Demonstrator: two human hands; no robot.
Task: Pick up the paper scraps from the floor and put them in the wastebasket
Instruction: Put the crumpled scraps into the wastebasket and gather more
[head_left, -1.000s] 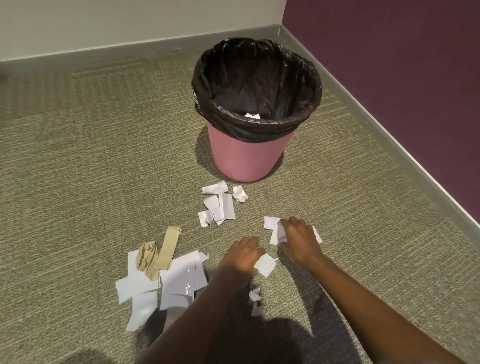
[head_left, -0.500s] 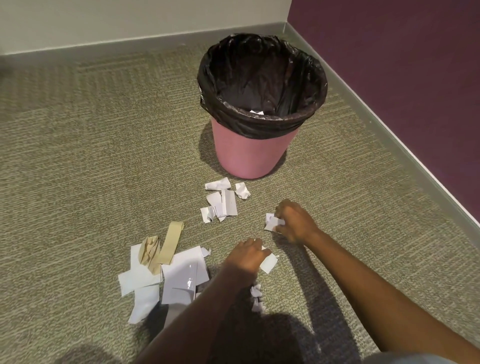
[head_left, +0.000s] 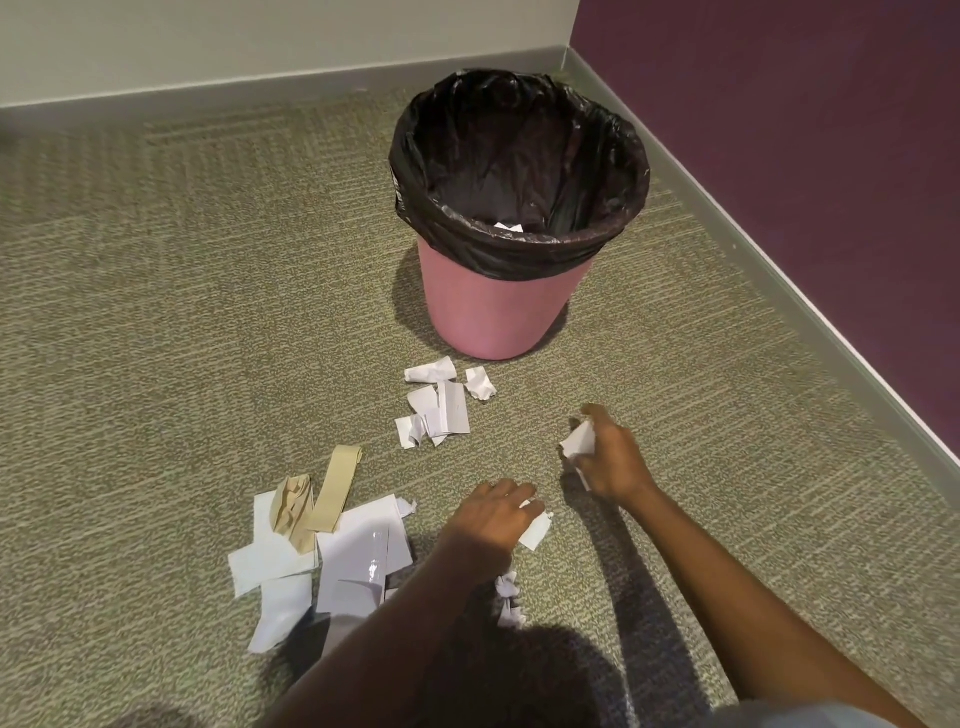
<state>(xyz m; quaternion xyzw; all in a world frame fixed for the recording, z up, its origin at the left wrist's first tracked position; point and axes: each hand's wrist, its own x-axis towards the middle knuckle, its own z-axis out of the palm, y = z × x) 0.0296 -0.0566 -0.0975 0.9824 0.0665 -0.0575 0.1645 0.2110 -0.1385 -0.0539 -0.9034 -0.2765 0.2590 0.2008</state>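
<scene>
A pink wastebasket (head_left: 488, 317) with a black liner stands on the carpet near the corner; a white scrap (head_left: 508, 227) lies inside. My right hand (head_left: 610, 460) is closed around white paper scraps (head_left: 577, 442), just off the floor, right of centre. My left hand (head_left: 496, 517) rests low on the carpet with its fingers curled over a white scrap (head_left: 536, 530). A cluster of white scraps (head_left: 441, 408) lies just in front of the basket. A bigger pile of white sheets (head_left: 358, 566) and tan strips (head_left: 335, 488) lies to the left. Small crumpled bits (head_left: 509, 600) sit beside my left forearm.
A grey baseboard (head_left: 769, 270) runs along the purple wall on the right, and another along the pale wall at the back. My shadow falls across the carpet at the bottom.
My right hand gathered the scraps at the right and lifted them off the carpet, leaving that spot bare. My left hand stayed on its scrap. The view shifted slightly.
</scene>
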